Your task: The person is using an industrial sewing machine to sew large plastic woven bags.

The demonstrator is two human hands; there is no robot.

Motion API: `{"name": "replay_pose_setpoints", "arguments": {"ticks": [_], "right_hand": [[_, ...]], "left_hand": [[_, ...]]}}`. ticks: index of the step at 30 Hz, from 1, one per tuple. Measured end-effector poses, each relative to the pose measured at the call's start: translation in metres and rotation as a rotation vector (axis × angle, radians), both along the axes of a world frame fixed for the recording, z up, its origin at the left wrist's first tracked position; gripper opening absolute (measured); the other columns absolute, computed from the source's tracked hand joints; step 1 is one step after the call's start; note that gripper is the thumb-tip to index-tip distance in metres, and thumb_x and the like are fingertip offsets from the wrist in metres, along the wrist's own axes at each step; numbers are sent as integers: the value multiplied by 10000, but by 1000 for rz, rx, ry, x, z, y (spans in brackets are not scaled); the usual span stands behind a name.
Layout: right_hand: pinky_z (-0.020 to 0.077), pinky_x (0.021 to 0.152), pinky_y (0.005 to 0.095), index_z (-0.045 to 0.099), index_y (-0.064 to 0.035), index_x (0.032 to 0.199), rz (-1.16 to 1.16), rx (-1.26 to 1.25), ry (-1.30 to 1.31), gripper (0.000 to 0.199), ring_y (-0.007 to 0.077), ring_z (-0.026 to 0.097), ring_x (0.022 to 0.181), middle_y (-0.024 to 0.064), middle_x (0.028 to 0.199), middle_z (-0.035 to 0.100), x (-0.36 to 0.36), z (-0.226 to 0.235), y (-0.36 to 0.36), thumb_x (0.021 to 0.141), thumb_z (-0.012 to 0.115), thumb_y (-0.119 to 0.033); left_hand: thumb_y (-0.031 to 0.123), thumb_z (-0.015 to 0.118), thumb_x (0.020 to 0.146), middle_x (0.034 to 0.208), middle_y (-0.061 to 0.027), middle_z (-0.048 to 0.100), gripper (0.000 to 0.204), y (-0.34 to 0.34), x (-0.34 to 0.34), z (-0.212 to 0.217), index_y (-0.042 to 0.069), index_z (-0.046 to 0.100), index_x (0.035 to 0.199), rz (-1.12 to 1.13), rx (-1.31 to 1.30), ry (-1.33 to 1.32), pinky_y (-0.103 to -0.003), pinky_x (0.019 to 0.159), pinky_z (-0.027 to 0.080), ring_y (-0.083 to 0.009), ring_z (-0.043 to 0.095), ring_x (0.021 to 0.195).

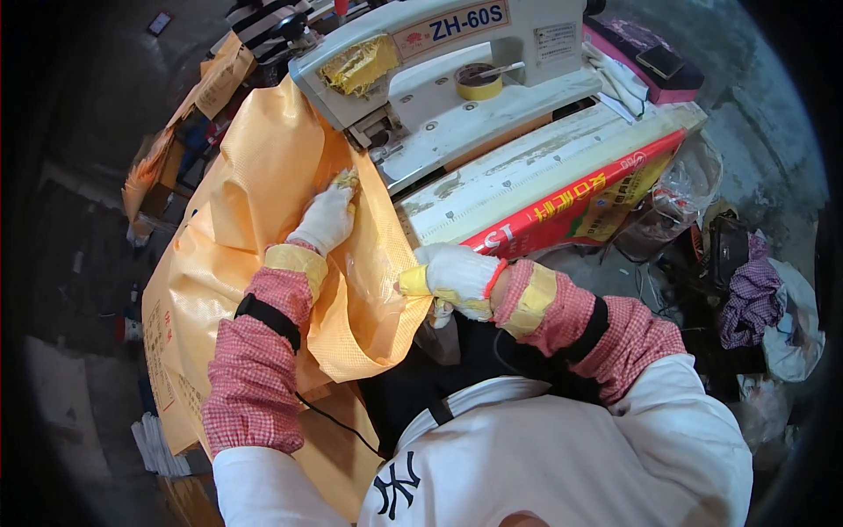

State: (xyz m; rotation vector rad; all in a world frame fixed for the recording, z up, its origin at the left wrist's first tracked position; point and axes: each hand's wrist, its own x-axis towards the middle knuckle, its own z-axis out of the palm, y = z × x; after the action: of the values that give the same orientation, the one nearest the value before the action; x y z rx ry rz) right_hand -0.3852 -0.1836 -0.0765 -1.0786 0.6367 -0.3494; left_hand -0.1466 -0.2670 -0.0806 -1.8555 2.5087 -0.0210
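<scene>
A large orange woven sack [263,202] lies draped over the table edge in front of a grey-white sewing machine [439,79]. My left hand [327,217], in a white glove, pinches the sack's folded edge close to the machine's needle area. My right hand [455,277], also gloved, grips the sack's lower edge near the table's front. Both forearms wear red checked sleeve covers with yellow tape at the wrists.
A roll of yellow tape [479,82] sits on the machine bed. A red and yellow printed board [571,206] hangs along the white table front [527,171]. More orange sacks [211,83] pile at the back left. Bags and cloth [755,294] clutter the floor at right.
</scene>
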Motion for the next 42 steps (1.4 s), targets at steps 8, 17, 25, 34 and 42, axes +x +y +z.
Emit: {"name": "replay_pose_setpoints", "arguments": {"ticks": [8, 17, 25, 34, 42], "right_hand": [[342, 364, 268, 542, -28, 799, 54, 174, 4, 110, 143, 392, 400, 61, 573, 455, -3, -18, 0, 810, 482, -119], [294, 336, 261, 548, 0, 812, -5, 299, 201, 145, 154, 395, 397, 82, 560, 461, -22, -41, -8, 788, 407, -25], [389, 450, 248, 482, -111, 710, -5, -397, 266, 213, 120, 483, 498, -11, 554, 461, 6, -3, -102, 882, 409, -214], [511, 766, 401, 561, -60, 969, -140, 331, -296, 222, 258, 600, 803, 125, 904, 593, 45, -47, -113, 877, 493, -250], [345, 476, 289, 588, -84, 825, -396, 274, -335, 216, 168, 428, 502, 42, 648, 491, 36, -44, -43, 789, 561, -295]], "left_hand": [[47, 452, 713, 1044, -182, 547, 320, 12, -24, -2, -6, 548, 1014, -354, -263, -43, -411, 908, 391, -348, 481, 1053], [95, 558, 760, 868, -126, 626, 167, 98, -64, 66, 50, 615, 911, -637, 658, 299, -380, 845, 446, -310, 591, 868], [255, 650, 738, 716, -133, 603, 222, 29, -40, 151, 35, 627, 759, -634, 475, -117, -372, 696, 476, -337, 567, 698], [150, 561, 665, 538, -48, 516, 33, 102, -76, 161, 129, 567, 641, -656, 412, -378, -350, 494, 436, -244, 540, 515], [192, 570, 648, 579, -68, 523, 84, 128, -132, 97, 116, 533, 641, -738, 362, -108, -362, 488, 435, -271, 545, 540]]}}
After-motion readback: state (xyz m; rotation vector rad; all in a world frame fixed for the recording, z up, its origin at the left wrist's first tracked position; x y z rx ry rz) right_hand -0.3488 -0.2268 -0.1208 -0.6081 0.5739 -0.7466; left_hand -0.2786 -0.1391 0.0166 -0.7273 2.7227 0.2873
